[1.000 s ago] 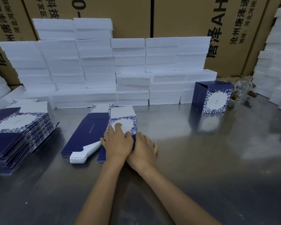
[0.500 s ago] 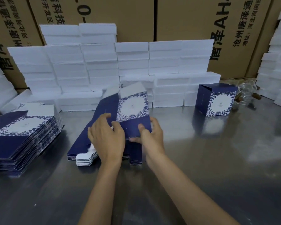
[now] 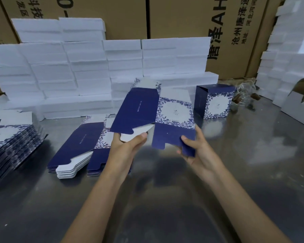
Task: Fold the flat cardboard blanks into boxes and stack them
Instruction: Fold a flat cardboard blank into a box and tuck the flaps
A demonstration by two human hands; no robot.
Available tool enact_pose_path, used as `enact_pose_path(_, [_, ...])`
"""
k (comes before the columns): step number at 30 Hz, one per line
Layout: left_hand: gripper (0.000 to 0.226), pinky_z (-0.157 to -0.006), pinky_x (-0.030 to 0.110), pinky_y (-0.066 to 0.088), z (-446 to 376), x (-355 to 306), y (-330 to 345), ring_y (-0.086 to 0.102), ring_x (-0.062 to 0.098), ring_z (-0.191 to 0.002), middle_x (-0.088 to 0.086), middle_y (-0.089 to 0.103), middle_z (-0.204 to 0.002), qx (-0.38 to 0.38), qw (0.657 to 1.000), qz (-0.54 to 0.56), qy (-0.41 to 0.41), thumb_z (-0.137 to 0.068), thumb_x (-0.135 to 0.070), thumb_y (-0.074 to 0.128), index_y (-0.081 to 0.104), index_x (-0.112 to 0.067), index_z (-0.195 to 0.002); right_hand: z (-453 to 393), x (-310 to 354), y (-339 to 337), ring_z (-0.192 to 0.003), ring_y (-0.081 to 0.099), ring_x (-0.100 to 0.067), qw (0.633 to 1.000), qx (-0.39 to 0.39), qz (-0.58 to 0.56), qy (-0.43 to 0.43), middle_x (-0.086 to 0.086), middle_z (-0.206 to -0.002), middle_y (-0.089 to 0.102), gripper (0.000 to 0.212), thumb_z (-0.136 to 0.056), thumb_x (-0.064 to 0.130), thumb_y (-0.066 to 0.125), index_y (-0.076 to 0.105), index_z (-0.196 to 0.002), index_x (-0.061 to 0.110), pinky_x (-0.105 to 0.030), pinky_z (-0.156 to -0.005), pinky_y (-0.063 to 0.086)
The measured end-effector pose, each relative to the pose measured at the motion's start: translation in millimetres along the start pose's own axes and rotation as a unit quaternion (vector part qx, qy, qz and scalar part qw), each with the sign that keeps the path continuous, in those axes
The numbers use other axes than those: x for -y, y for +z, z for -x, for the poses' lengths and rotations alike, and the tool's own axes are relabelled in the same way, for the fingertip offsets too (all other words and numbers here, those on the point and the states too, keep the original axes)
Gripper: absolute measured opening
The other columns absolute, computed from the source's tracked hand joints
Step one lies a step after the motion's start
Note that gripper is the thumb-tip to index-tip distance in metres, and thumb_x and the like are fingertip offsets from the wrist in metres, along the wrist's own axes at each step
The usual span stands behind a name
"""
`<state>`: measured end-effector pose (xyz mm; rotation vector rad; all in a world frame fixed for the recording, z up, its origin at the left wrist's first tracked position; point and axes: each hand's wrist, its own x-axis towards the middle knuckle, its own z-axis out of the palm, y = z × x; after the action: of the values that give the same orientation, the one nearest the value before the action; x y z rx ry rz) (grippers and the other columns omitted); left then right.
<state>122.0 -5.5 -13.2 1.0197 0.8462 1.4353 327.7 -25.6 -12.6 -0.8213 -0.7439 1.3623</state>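
A flat navy box blank (image 3: 153,111) is held up above the steel table (image 3: 218,172), pinched at its white bottom flap by the left hand (image 3: 128,146) and at its lower corner by the right hand (image 3: 195,148).

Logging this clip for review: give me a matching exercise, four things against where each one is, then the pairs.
Things:
1. flat blank
2. folded box
3. short pile of blanks
4. white foam blocks

Places:
A. stacked along the back of the table
B. held up off the table by the left hand and right hand
C. lying on the table under the left forearm
D. standing at the back right, beside the glass jars

Pairs: 1-B, 2-D, 3-C, 4-A
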Motion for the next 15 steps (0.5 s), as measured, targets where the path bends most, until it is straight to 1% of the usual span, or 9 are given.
enact_pose_path(2, [0.050, -0.092, 0.031, 0.057, 1.4, 1.0, 4.9, 0.069, 0.023, -0.113, 0.011, 0.071, -0.123, 0.016, 1.000, 0.009, -0.002, -0.091, 0.004, 0.064, 0.052, -0.013, -0.137, 1.2, -4.3, -2.7, -0.087, 0.072, -0.015, 0.999, 0.037, 0.030, 0.011, 0.000, -0.121, 0.069, 0.067, -0.095, -0.010, 0.053, 0.043, -0.149, 0.029, -0.030, -0.063, 0.057])
enact_pose_path(4, [0.039, -0.090, 0.029, 0.057, 2.3, 0.6, 10.0, 0.068, 0.023, -0.114, 0.015, 0.069, -0.125, 0.021, 0.999, 0.025, -0.026, -0.099, 0.002, 0.050, 0.052, -0.001, -0.138, 1.5, -6.3, -3.7, -0.094, 0.069, -0.018, 0.997, 0.048, 0.054, 0.010, -0.004, -0.122, 0.069, 0.070, -0.094, -0.014, 0.051, 0.043, -0.149, 0.028, -0.035, -0.075, 0.053])
enact_pose_path(5, [0.036, -0.093, 0.031, 0.057, 3.7, -0.1, 12.1, 0.067, 0.023, -0.116, 0.017, 0.068, -0.127, 0.029, 0.998, 0.029, -0.038, -0.102, -0.002, 0.047, 0.052, 0.003, -0.138, 1.2, -6.8, -4.1, -0.097, 0.068, -0.020, 0.997, 0.045, 0.056, 0.013, -0.006, -0.122, 0.069, 0.071, -0.094, -0.015, 0.050, 0.042, -0.149, 0.028, -0.036, -0.077, 0.052])
enact_pose_path(7, [0.037, -0.097, 0.032, 0.055, 6.7, -2.6, 14.3, 0.065, 0.022, -0.120, 0.016, 0.066, -0.130, 0.038, 0.998, 0.021, -0.046, -0.105, -0.010, 0.045, 0.049, 0.004, -0.140, 2.2, -8.2, -4.9, -0.101, 0.066, -0.022, 0.998, 0.039, 0.053, 0.025, -0.008, -0.126, 0.068, 0.073, -0.093, -0.017, 0.049, 0.042, -0.150, 0.030, -0.036, -0.080, 0.050])
enact_pose_path(9, [0.039, -0.090, 0.026, 0.057, 8.2, -4.8, 16.3, 0.067, 0.021, -0.117, 0.015, 0.066, -0.130, 0.005, 0.999, 0.000, -0.035, -0.105, -0.011, 0.047, 0.046, 0.000, -0.143, 0.9, -10.9, -8.5, -0.107, 0.064, -0.024, 0.997, 0.044, 0.049, 0.034, -0.011, -0.133, 0.067, 0.074, -0.093, -0.017, 0.048, 0.042, -0.149, 0.030, -0.039, -0.085, 0.051])
enact_pose_path(11, [0.041, -0.084, 0.023, 0.057, 9.8, -2.9, 18.0, 0.071, 0.017, -0.108, 0.014, 0.067, -0.128, -0.055, 0.998, -0.026, -0.021, -0.105, -0.011, 0.048, 0.044, -0.011, -0.145, 1.7, -11.2, -9.8, -0.106, 0.065, -0.027, 0.996, 0.052, 0.051, 0.044, -0.013, -0.130, 0.068, 0.070, -0.093, -0.015, 0.048, 0.042, -0.149, 0.028, -0.045, -0.095, 0.050])
enact_pose_path(12, [0.040, -0.083, 0.024, 0.058, 10.9, -0.7, 19.1, 0.072, 0.015, -0.104, 0.011, 0.069, -0.125, -0.077, 0.996, -0.054, -0.001, -0.104, -0.011, 0.049, 0.046, -0.022, -0.142, 1.0, -11.6, -10.2, -0.101, 0.065, -0.027, 0.996, 0.054, 0.053, 0.049, -0.013, -0.124, 0.070, 0.065, -0.094, -0.011, 0.049, 0.043, -0.148, 0.025, -0.046, -0.095, 0.051])
enact_pose_path(13, [0.038, -0.086, 0.025, 0.058, 11.9, 1.1, 19.6, 0.073, 0.011, -0.102, 0.005, 0.071, -0.122, -0.084, 0.991, -0.100, 0.034, -0.104, -0.012, 0.049, 0.050, -0.034, -0.135, 1.2, -11.5, -9.6, -0.095, 0.066, -0.026, 0.996, 0.055, 0.052, 0.054, -0.012, -0.118, 0.070, 0.057, -0.096, -0.004, 0.052, 0.046, -0.147, 0.022, -0.044, -0.089, 0.053])
enact_pose_path(15, [0.046, -0.096, 0.026, 0.053, 13.1, 5.6, 18.7, 0.067, 0.002, -0.108, -0.011, 0.070, -0.122, -0.044, 0.966, -0.218, 0.129, -0.104, -0.009, 0.045, 0.058, -0.047, -0.127, 1.2, -8.8, -8.7, -0.084, 0.066, -0.019, 0.995, 0.060, 0.035, 0.065, -0.009, -0.107, 0.068, 0.036, -0.099, 0.024, 0.059, 0.062, -0.134, 0.018, -0.032, -0.074, 0.054])
